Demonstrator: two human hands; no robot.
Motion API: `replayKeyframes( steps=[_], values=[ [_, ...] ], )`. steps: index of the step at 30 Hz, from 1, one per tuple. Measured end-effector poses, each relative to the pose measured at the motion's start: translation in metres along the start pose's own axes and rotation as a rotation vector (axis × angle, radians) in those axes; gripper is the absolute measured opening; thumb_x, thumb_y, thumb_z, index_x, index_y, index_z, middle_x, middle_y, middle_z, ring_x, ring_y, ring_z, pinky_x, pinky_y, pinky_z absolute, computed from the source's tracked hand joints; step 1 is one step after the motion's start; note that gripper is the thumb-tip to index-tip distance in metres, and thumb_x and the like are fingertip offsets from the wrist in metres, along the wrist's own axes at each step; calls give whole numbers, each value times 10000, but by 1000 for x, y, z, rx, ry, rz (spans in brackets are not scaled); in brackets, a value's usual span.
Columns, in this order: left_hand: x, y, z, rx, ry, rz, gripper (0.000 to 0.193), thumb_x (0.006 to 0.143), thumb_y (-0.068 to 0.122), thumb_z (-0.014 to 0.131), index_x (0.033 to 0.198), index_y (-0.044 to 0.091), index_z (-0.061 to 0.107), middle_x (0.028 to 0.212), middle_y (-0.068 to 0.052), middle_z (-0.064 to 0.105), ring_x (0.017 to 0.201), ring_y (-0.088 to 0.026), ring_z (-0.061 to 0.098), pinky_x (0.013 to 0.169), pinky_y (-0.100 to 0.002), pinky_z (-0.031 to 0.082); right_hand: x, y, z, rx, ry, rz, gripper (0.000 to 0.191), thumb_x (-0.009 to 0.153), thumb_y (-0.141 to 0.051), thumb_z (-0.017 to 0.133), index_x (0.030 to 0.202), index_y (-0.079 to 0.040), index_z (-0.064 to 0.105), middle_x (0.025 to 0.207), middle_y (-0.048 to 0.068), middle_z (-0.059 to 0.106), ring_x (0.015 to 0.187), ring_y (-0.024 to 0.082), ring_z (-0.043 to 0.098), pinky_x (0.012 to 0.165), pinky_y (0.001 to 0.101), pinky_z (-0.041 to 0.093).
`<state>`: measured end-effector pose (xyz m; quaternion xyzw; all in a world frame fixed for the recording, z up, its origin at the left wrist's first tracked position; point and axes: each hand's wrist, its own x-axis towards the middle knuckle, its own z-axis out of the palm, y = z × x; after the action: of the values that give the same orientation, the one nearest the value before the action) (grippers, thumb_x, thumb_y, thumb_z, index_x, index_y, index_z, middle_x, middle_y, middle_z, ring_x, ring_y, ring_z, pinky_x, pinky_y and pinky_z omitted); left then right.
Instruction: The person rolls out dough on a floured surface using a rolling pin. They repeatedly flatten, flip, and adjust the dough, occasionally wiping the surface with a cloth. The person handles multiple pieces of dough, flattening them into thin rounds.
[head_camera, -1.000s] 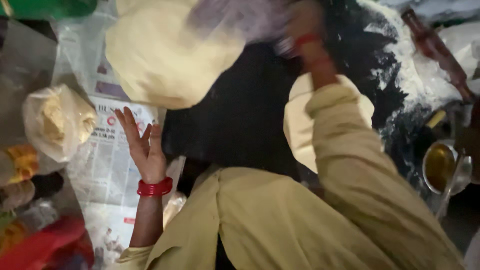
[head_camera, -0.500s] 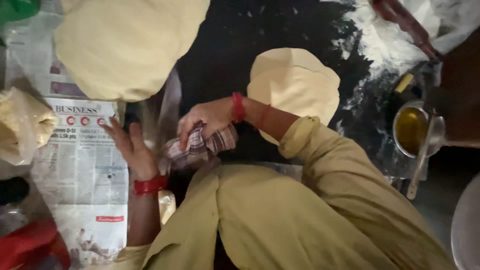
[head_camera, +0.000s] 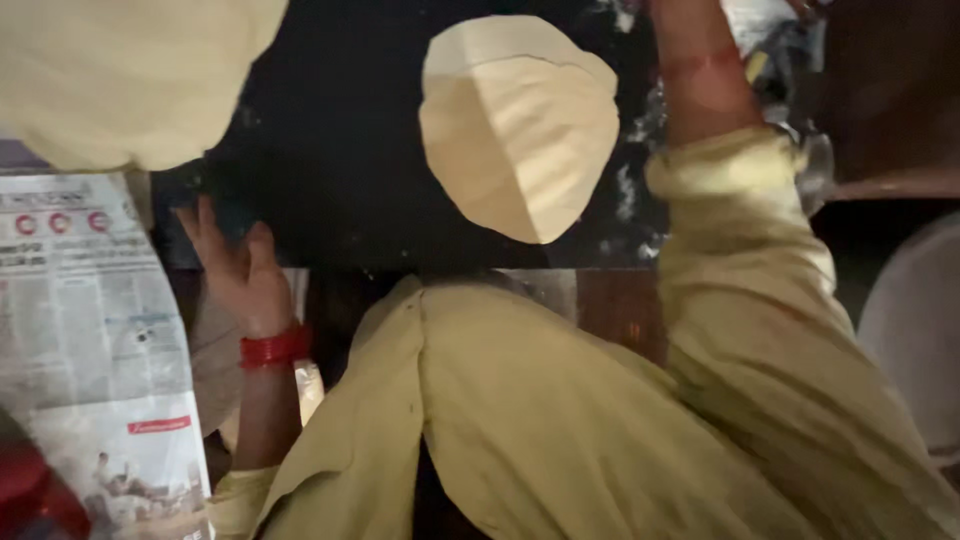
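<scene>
The fingers (head_camera: 200, 225) of the left hand (head_camera: 235, 270) are spread and released, and they hold nothing; the fingertips lie at the edge of the dark surface (head_camera: 340, 150). A red bangle (head_camera: 275, 347) sits on the wrist. Just left of the hand a newspaper (head_camera: 85, 320) covers the surface. A large dough sheet (head_camera: 130, 75) lies beyond the hand, at the upper left. A smaller sheet (head_camera: 515, 125), thin and creased, lies in the middle of the surface, between the two arms. The right arm (head_camera: 705, 70) goes up past it, over spilled flour (head_camera: 630, 190), and the right hand is out of the picture. Both sleeves are pale yellow. The room is dim.
</scene>
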<state>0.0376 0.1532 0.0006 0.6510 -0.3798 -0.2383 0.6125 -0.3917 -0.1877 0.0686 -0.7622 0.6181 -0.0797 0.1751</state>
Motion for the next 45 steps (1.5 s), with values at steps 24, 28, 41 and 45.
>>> replayKeyframes(
  steps=[24, 28, 41, 45],
  values=[
    [68, 3, 79, 291, -437, 194, 449, 1017, 61, 659, 1462, 34, 610, 1655, -234, 401, 1489, -390, 508, 1182, -449, 474, -294, -61, -146, -41, -662, 723, 363, 1074, -226, 462, 1109, -50, 777, 1088, 198, 804, 796, 321, 786, 753, 444, 620],
    [62, 13, 118, 245, -549, 440, 493, 1069, 69, 685, 1542, 35, 549, 1661, -270, 379, 1517, -422, 446, 1253, -498, 395, -274, -94, -80, -299, 377, 57, 339, 943, -162, 668, 1240, -1, 698, 1203, 261, 700, 878, 372, 718, 748, 437, 577],
    [36, -17, 153, 750, -1183, 869, 800, 990, 623, 412, 1638, 194, 223, 1707, -54, 194, 1571, -271, 139, 1233, -616, 53, -324, -110, -95, -364, 162, 262, 419, 1016, -186, 648, 1407, -50, 585, 1163, 186, 745, 984, 322, 725, 883, 409, 584],
    [49, -19, 163, 758, -1204, 928, 784, 1004, 631, 394, 1638, 201, 230, 1715, -45, 202, 1576, -272, 145, 1227, -627, 56, -277, -104, -32, -77, -301, 48, 749, 989, -151, 625, 1647, 72, 344, 1256, 312, 653, 994, 409, 671, 832, 458, 538]
  ],
)
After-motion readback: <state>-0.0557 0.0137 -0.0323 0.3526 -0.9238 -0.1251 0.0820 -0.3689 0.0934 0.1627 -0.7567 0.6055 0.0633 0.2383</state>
